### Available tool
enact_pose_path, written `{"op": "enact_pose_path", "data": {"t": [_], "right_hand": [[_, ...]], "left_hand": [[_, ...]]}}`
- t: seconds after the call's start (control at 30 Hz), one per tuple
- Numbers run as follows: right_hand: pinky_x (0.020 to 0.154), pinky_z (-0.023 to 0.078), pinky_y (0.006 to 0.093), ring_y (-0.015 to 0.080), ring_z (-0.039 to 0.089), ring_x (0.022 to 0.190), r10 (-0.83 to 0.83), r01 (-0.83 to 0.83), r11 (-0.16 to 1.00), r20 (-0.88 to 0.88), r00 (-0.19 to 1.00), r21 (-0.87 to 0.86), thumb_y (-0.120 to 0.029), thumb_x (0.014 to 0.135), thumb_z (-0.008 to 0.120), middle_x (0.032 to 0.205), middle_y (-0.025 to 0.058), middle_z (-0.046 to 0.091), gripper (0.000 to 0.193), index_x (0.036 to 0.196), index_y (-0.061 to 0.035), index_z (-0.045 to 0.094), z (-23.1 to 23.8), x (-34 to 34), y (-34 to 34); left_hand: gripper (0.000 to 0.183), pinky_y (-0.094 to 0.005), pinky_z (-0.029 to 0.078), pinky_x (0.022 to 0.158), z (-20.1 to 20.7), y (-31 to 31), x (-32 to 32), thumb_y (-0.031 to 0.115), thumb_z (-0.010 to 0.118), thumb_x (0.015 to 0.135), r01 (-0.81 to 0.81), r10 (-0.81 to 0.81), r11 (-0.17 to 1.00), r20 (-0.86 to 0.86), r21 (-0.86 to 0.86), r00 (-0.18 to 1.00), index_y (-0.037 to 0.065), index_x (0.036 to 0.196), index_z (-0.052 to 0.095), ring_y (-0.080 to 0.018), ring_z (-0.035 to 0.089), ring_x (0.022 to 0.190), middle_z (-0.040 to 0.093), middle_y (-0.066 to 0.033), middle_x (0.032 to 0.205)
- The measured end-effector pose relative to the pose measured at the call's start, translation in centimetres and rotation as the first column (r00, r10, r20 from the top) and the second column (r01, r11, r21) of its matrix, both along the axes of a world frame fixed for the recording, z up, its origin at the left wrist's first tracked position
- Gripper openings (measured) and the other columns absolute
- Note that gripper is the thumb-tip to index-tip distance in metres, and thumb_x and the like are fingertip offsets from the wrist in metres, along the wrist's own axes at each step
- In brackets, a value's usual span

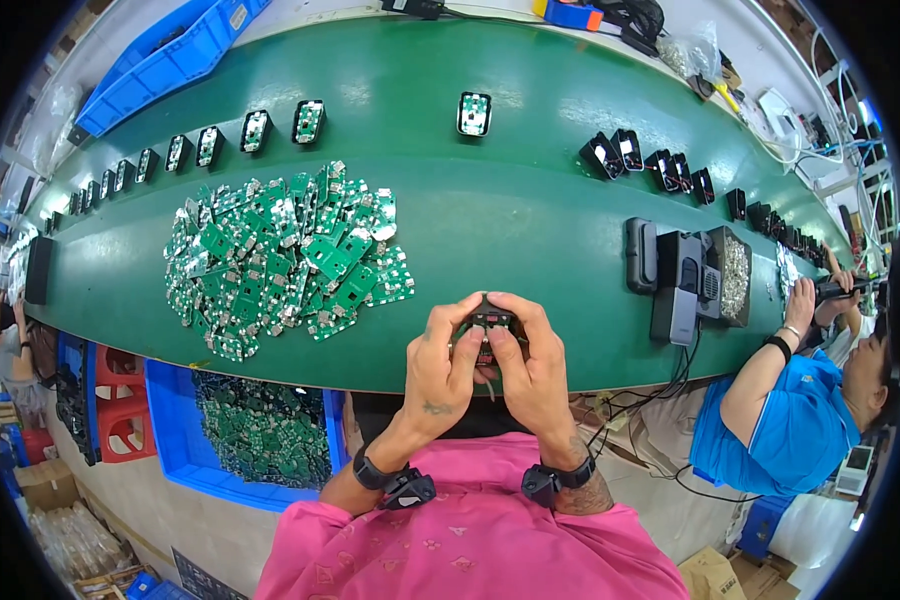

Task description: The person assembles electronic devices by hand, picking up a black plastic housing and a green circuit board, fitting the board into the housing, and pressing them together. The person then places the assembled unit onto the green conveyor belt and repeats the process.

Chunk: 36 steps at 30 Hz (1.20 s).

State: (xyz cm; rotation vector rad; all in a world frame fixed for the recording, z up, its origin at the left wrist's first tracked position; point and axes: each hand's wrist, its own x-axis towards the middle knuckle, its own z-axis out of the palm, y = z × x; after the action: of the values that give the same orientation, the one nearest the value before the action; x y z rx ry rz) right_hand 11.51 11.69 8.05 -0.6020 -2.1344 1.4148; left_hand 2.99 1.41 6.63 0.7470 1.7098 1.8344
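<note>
Hands pressed a small black plastic case together over the near edge of the long green table.

Both hands were clenched on the small black plastic case [490, 325]: the left hand [440, 375] gripped its left side and the right hand [535, 375] gripped its right side, with the thumbs on top. The case sat between the fingers, just above the table [530, 220] edge, and a bit of green board showed inside it. It looked like the step of fitting a board into its case. The next move likely called for an even squeeze so the parts sat flat. A big heap of small green circuit boards [285, 255] lay near, to the left. A row of black cases [660, 165] stood well apart, farther back.
</note>
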Motion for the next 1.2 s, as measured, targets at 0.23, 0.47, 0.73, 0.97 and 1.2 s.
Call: {"op": "enact_pose_path", "data": {"t": [0.23,0.47,0.73,0.97,1.2], "right_hand": [[0.064,0.050,0.0257,0.0090,0.059,0.072,0.116,-0.106,0.986,0.071,0.991,-0.128,-0.007,0.097,0.057,0.087,0.0037,0.064,0.029,0.126,-0.0033,0.059,1.4,-4.0,0.4],[0.053,0.052,0.0316,0.0161,0.069,0.062,0.053,-0.070,0.976,0.088,0.995,0.206,-0.016,0.094,0.062,0.082,0.0134,0.071,0.032,0.122,0.0009,0.063,-1.1,-21.3,8.5],[0.086,0.053,0.0452,0.0418,0.067,0.096,-0.134,0.024,0.875,0.195,0.971,0.483,-0.027,0.088,0.069,0.103,0.0256,0.069,0.045,0.122,0.0022,0.062,-4.1,-30.8,10.7],[0.112,0.022,0.0668,0.0435,0.027,0.144,0.321,-0.406,0.518,0.269,0.908,0.753,-0.069,0.077,0.069,0.149,0.0228,0.041,0.092,0.143,-0.0090,0.049,0.1,-20.8,-2.1],[0.111,0.020,0.0720,0.0416,0.024,0.146,0.266,-0.475,0.517,0.394,0.880,0.712,-0.073,0.072,0.070,0.155,0.0161,0.034,0.093,0.144,-0.0171,0.050,-1.5,-17.0,-0.7]], "left_hand": [[0.035,-0.0283,0.057,0.057,0.5,-1.1,-3.0,0.014,0.054,0.102,-0.142,0.140,0.990,-0.103,-0.015,0.985,-0.002,0.133,0.051,-0.0165,0.069,0.068,0.068,-0.0176,0.110],[0.033,-0.0257,0.053,0.059,-1.3,-6.7,-4.1,0.009,0.063,0.093,-0.458,0.393,0.888,-0.443,-0.044,0.805,-0.002,0.124,0.057,-0.0153,0.066,0.069,0.067,-0.0155,0.114],[0.017,-0.0271,0.045,0.055,-4.3,-12.8,-5.1,0.005,0.064,0.089,-0.697,0.499,0.717,-0.673,-0.035,0.546,0.002,0.106,0.066,-0.0171,0.062,0.072,0.068,-0.0116,0.105],[0.070,-0.0497,0.042,0.101,-3.2,-14.7,-6.5,0.041,0.081,0.078,-0.725,0.265,0.679,-0.881,-0.120,0.393,0.004,0.131,0.054,-0.0376,0.051,0.121,0.052,-0.0176,0.137],[0.120,-0.0752,0.006,0.110,-2.0,-11.4,-9.1,0.076,0.070,0.066,-0.595,-0.177,0.623,-0.833,-0.507,0.524,0.015,0.158,0.024,-0.0482,0.007,0.149,0.014,-0.0210,0.163]]}}
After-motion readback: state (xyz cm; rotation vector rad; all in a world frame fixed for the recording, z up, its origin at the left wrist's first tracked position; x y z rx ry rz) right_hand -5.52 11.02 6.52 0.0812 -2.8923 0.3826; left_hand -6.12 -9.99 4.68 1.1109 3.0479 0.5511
